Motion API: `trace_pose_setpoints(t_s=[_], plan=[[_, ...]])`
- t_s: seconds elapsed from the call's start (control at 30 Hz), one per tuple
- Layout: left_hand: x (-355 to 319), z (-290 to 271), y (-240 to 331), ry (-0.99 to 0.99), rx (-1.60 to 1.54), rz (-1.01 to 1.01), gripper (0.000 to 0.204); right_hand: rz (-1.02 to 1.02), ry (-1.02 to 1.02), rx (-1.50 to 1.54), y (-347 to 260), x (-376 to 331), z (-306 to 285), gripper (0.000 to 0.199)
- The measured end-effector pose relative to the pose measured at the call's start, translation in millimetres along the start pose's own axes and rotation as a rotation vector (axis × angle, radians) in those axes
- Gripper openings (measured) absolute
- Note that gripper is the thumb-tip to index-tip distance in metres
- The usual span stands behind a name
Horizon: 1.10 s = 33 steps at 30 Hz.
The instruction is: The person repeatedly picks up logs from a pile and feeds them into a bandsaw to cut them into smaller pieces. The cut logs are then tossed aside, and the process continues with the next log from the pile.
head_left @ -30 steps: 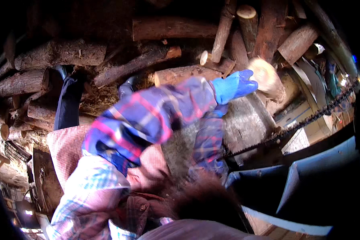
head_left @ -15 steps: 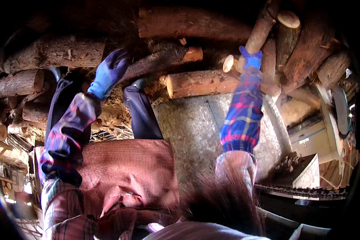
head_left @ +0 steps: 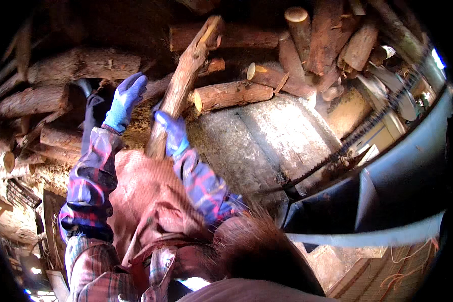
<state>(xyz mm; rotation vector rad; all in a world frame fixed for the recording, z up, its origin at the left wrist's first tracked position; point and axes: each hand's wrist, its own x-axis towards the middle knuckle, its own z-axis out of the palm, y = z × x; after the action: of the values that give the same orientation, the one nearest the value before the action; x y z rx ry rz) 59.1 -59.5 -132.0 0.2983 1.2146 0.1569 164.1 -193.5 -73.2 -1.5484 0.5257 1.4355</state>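
Observation:
A long rough-barked log (head_left: 183,75) stands tilted in front of me, its lower end over my lap. My right hand (head_left: 171,132), in a blue-purple glove, is wrapped round the lower part of it. To the left of the log, my left hand (head_left: 124,103) is raised in a blue glove, fingers stretched out with nothing in them. The pinkish checked apron (head_left: 146,186) covers my lap below both hands. Past the held log, a shorter log with a pale cut end (head_left: 234,95) rests at the far edge of a worn grey board.
The worn grey board (head_left: 236,146) slopes at my right. Thick logs (head_left: 32,102) are heaped on the left, and several more (head_left: 324,43) lean at the far right. A dark chain-like strip (head_left: 337,151) runs beside a blue-grey curved panel (head_left: 402,171) on the right.
My right hand has brought the log from the far right pile to the middle, over my lap. My left hand has straightened its fingers upward. The view has turned to the right.

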Motion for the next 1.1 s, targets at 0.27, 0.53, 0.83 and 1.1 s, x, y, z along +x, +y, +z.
trace_pose_setpoints(t_s=[0.27, 0.53, 0.83, 1.1], plan=[[-107.8, -12.4, 98.6, -0.131, 0.001, 0.692, 0.051, -0.336, -0.296, -0.591, -15.5, -180.9, 93.5, 0.064], [-320.9, 185.4, 260.1, -0.126, 0.06, 0.97, 0.044, -1.166, -0.375, -0.411, -217.8, -267.7, 154.0, 0.077], [-383.6, 318.9, 249.6, -0.588, 0.466, 0.907, 0.064, -1.449, -0.348, -0.835, -469.8, -376.2, -57.4, 0.057], [-368.4, 421.8, 181.3, -0.201, 1.094, 0.986, 0.077, -1.121, -0.128, -0.075, -448.4, -291.4, -41.8, 0.051]])
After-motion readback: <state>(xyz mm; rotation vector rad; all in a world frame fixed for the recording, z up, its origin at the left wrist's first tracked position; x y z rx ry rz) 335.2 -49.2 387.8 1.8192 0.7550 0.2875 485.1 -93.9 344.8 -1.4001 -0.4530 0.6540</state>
